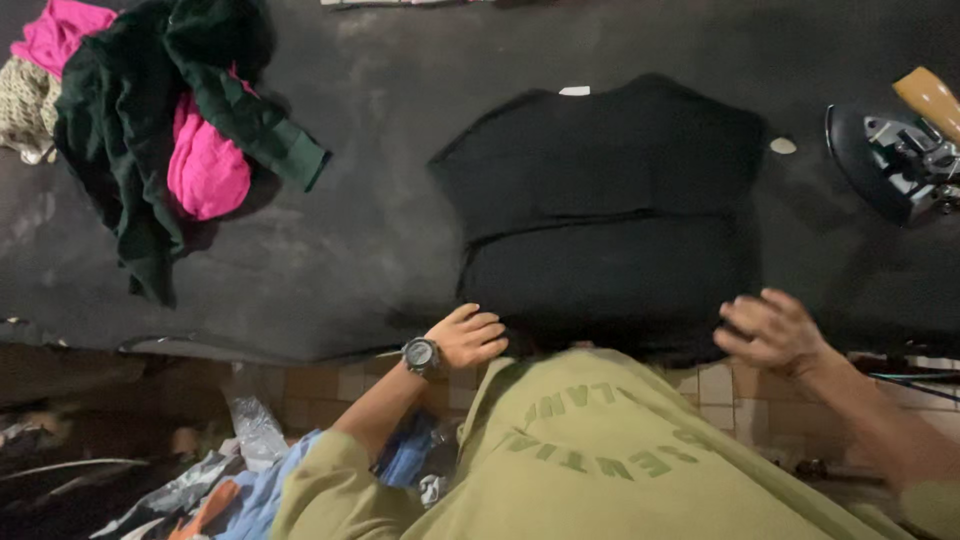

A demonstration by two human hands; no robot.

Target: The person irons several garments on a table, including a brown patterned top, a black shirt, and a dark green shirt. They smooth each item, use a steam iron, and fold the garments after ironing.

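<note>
A black garment lies folded flat on a dark padded table, its neck label at the far edge. My left hand, with a wristwatch, curls its fingers on the garment's near left corner. On the near right corner, my right hand is blurred, its fingers bent around the edge. The near hem is partly hidden behind my olive green top.
A heap of dark green and pink clothes lies at the table's far left, beside a cream knit piece. A black iron with a wooden handle rests at the right edge. Bags and cloth lie on the tiled floor below.
</note>
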